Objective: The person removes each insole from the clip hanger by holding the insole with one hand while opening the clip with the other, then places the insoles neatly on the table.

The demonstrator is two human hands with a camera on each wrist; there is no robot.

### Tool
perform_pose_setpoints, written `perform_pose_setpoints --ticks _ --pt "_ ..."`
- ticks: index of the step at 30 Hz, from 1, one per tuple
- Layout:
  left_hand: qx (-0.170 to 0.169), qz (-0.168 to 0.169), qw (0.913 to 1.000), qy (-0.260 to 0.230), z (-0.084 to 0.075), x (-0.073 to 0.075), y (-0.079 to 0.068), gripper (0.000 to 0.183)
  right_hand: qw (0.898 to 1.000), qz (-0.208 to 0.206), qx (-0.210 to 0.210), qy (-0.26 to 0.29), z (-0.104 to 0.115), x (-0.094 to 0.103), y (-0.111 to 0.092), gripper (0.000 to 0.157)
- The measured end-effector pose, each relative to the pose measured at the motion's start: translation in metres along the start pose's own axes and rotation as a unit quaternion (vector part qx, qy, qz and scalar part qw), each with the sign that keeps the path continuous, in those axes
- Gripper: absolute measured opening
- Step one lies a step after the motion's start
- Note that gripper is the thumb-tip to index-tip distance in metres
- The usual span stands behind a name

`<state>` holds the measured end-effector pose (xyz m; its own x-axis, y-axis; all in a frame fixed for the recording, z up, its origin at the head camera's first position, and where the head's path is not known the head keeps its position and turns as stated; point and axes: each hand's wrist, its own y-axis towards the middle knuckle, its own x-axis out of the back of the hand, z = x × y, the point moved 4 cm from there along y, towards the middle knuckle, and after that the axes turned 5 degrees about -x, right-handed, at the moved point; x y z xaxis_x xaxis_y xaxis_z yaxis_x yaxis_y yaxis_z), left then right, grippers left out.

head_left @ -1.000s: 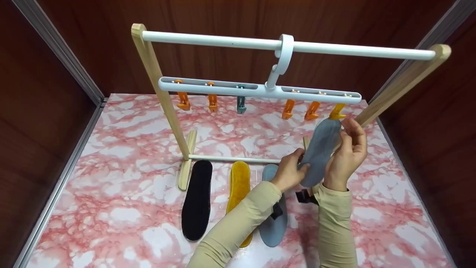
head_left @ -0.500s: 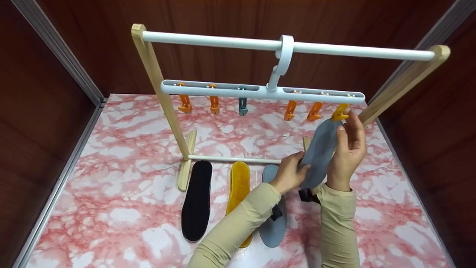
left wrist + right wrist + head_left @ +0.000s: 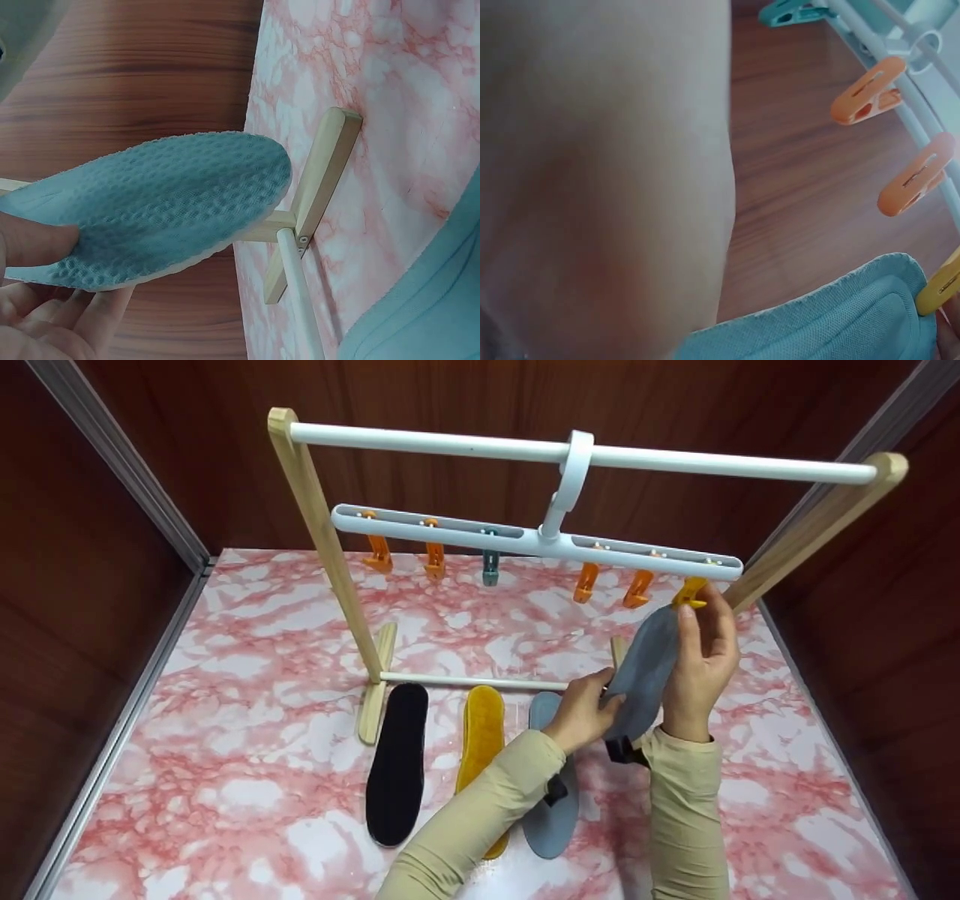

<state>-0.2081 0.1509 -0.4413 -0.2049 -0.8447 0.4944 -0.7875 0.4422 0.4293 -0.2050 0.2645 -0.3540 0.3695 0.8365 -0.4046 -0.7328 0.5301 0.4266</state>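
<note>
My left hand [image 3: 585, 709] pinches a grey-blue insole [image 3: 641, 675] near its lower end, thumb on the dimpled face and fingers beneath in the left wrist view. The insole stands tilted, its top end at the rightmost clip, a yellow clip [image 3: 688, 591]. My right hand [image 3: 701, 660] pinches that clip, thumb tip right at the insole's top edge and fingers partly hidden behind. In the right wrist view the tip of the clip overlaps the edge of the insole [image 3: 855, 315]. The clip hangs from a white hanger bar [image 3: 450, 531], which tilts down on the right.
A wooden-sided rack [image 3: 319, 540] carries the hanger on its white top rail [image 3: 450, 442]. Several other clips hang along the bar, including a teal clip [image 3: 490, 568]. A black insole [image 3: 397, 772], a yellow insole [image 3: 484, 727] and another grey-blue insole [image 3: 551, 832] lie on the marbled table [image 3: 225, 795].
The hanger bar has swung, its right end lower and farther right, its left end higher. My right hand has moved onto the yellow clip. My left hand keeps its hold on the insole.
</note>
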Motion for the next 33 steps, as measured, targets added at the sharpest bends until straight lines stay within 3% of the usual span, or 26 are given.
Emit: perform_pose_setpoints --ticks 9,14,33 --pt "0.004 0.008 0.9998 0.018 0.0 0.0 -0.003 0.017 1.0 0.005 0.02 0.0 0.002 -0.001 0.001 0.028" --pt "-0.006 0.011 0.9997 0.023 -0.001 0.0 -0.004 0.026 1.0 -0.004 0.011 0.015 0.003 -0.001 0.003 0.027" --pt "-0.01 0.016 0.9996 0.02 -0.002 0.003 -0.012 0.025 0.998 0.01 0.002 0.062 0.004 -0.006 0.004 0.019"
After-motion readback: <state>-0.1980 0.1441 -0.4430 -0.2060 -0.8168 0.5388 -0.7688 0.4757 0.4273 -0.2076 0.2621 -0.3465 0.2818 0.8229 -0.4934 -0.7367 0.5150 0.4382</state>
